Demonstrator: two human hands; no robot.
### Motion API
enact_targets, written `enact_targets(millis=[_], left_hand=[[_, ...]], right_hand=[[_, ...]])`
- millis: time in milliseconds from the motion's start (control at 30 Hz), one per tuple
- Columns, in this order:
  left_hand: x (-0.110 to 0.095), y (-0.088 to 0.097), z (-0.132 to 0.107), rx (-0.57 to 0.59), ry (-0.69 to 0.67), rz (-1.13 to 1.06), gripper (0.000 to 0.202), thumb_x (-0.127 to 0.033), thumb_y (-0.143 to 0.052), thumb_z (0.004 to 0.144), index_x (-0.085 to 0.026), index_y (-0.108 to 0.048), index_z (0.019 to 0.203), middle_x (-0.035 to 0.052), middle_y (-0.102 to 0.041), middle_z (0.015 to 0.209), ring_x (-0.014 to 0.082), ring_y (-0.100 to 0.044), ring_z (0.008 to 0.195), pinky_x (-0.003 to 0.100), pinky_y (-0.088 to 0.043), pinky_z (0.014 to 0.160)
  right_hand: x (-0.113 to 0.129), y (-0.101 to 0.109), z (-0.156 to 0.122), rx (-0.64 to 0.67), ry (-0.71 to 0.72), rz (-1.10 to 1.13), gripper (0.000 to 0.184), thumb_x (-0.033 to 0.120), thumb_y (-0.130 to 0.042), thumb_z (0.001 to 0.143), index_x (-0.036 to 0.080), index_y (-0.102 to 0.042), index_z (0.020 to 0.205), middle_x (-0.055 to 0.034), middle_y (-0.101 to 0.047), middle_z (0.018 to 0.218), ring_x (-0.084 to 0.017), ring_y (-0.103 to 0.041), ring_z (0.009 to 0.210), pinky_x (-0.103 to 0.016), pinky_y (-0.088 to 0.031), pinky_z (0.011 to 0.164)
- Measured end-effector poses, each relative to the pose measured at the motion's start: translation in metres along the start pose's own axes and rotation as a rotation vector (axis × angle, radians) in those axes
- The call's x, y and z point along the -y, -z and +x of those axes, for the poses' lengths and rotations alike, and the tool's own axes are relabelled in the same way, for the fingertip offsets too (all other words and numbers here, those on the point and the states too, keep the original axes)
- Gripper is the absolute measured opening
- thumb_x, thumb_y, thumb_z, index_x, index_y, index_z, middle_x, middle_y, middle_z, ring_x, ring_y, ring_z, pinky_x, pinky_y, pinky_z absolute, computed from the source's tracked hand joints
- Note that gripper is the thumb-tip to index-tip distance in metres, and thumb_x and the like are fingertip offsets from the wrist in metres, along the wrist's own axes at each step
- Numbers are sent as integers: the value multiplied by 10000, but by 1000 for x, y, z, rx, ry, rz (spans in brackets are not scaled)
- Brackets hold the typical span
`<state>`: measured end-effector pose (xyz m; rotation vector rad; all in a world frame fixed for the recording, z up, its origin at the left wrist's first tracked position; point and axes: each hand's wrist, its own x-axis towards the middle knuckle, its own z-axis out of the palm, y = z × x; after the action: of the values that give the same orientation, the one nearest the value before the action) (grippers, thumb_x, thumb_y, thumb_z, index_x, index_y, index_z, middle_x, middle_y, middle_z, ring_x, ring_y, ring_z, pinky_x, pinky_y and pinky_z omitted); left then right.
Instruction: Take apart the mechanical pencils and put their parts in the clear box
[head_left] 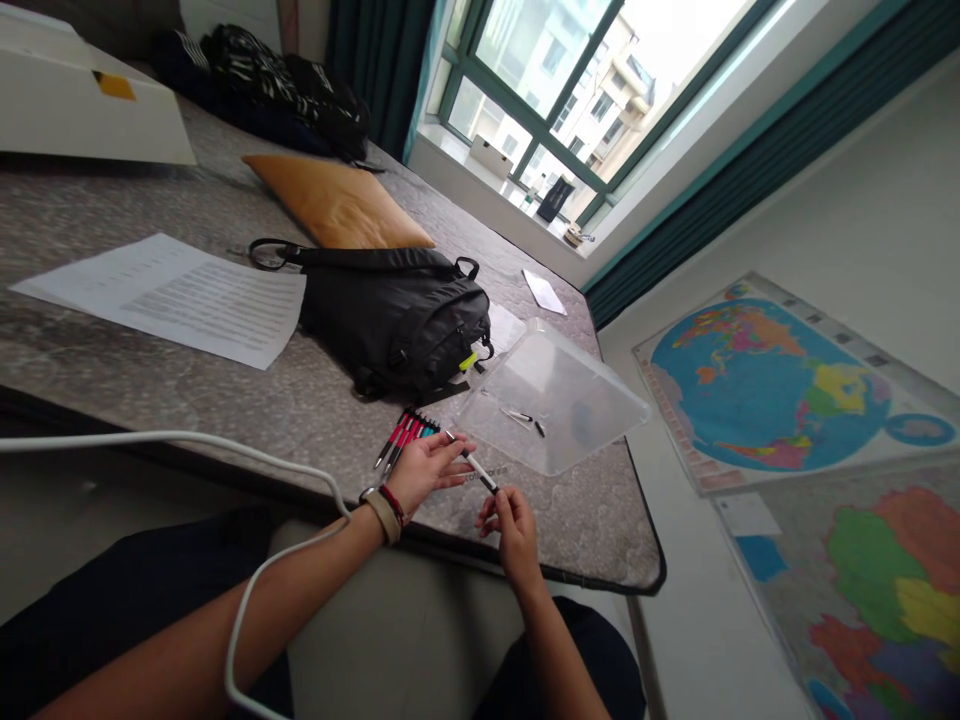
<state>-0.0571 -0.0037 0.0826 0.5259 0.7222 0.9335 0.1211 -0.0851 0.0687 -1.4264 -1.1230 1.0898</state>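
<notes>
My left hand (427, 468) pinches the upper part of a thin white pen (472, 464) over the front edge of a grey mattress (300, 400). My right hand (511, 520) closes its fingers on the pen's dark lower end. The pen runs slantwise between the two hands. Just behind my left hand lies a row of several red, black and teal pens (405, 434). A clear plastic tray (551, 400) sits to the right with two small pen parts (525, 420) inside it.
A black bag (390, 315) lies behind the pens. Printed sheets (172, 295), an orange pillow (337, 205) and a white box (82, 100) lie farther back. A white cable (247, 600) crosses my left arm. World maps (787, 390) cover the floor at the right.
</notes>
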Motion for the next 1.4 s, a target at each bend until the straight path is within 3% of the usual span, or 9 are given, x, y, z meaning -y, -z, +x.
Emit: enact_targets(millis=[233,500,600,733,867,1100,1267,1400], left_hand=[[1,2,-2,-9,9,-1,335,-347,-745,814,-149,-619,1053,159,-683,1216,238,-747,877,242,-611,632],[0,1,-4,55,4,4,320,-321,-749,811,-149,-618,1047,158,-676,1227,235,-739,907,253,-615,627],[1,2,-4,58,-1,6,330,-324,-763,796,-149,-619,1037,157,-683,1213,231,-740,898,251,-615,622],[1,2,-4,42,8,16,331,-323,-758,802,-151,-613,1044,154,-690,1202,220,-744,872,240,-610,618],[1,1,-4,50,8,30,334,-332,-763,795,-149,-604,1025,161,-690,1198,234,-744,881,240,-607,610],[-5,0,-8,70,2,66,391,-382,-791,753,-148,-601,1001,163,-698,1179,250,-740,898,261,-603,628],[-7,1,-9,154,-21,186,427,-421,-809,705,-146,-625,975,156,-725,1118,253,-736,899,277,-589,646],[-5,6,-9,236,-133,485,346,-453,-738,760,-168,-668,944,100,-758,957,231,-736,823,251,-548,589]], right_hand=[[-3,-2,-5,31,47,-4,401,486,-486,965,182,-561,714,-4,-584,606,-120,-538,505,-248,-447,516],[-7,-10,-8,32,-180,400,449,553,-492,931,207,-454,648,34,-486,471,-111,-451,394,-223,-335,402],[-10,-12,-7,-16,-227,337,459,612,-496,907,200,-496,703,16,-548,545,-113,-491,417,-217,-360,395],[-14,-12,-8,-73,-132,180,433,625,-528,887,202,-531,797,7,-598,684,-126,-573,518,-226,-442,437],[-15,-10,-8,-68,-71,125,439,597,-524,903,194,-518,731,23,-556,622,-107,-538,483,-217,-427,438],[-11,-13,-9,-146,-74,230,442,565,-534,908,198,-480,667,51,-471,463,-89,-413,372,-204,-312,365],[-5,-16,-13,-151,-222,449,464,572,-560,872,222,-383,624,93,-337,408,-70,-274,323,-186,-196,321],[-5,-6,-13,-191,-267,463,508,586,-583,841,228,-330,583,99,-291,384,-66,-248,314,-184,-181,315]])
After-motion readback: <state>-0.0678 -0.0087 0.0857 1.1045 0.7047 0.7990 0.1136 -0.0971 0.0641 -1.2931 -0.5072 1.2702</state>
